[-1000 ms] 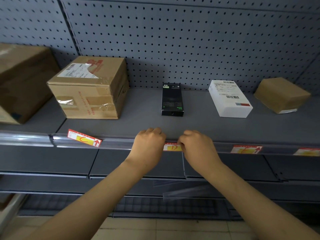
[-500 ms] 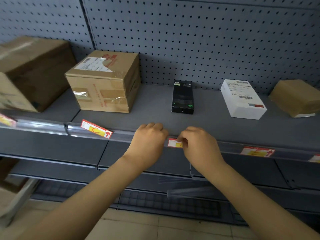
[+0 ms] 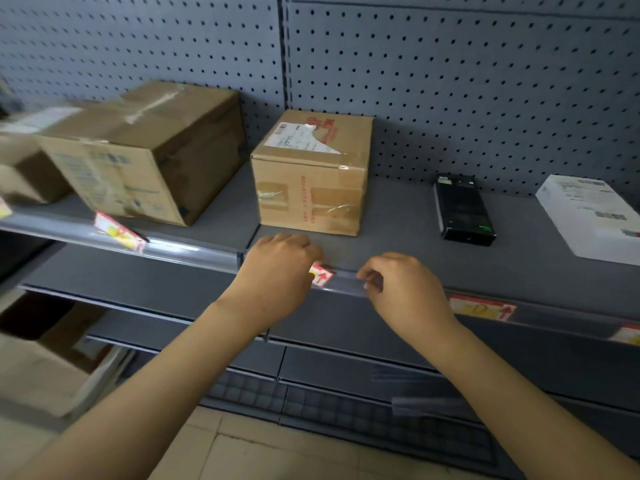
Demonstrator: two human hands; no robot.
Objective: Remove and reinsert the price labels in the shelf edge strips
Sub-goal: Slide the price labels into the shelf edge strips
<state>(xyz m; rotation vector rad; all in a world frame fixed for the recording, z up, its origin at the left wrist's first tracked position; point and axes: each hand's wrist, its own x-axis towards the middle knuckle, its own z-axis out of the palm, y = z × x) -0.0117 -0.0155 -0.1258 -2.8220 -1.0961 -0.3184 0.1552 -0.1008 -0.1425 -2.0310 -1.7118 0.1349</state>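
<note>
One label (image 3: 320,276) half behind hands (image 3: 280,263).

- Most of the price label (image 3: 320,276) is covered by the left hand (image 3: 277,271); only its right end is seen.
- The white box (image 3: 588,216) is cut off by the right edge.
- The far-left cartons (image 3: 31,161) are smeared by motion blur.
- Print on the tilted label (image 3: 119,232) cannot be read.
- The label at the far right (image 3: 628,335) is cropped by the frame.
</note>
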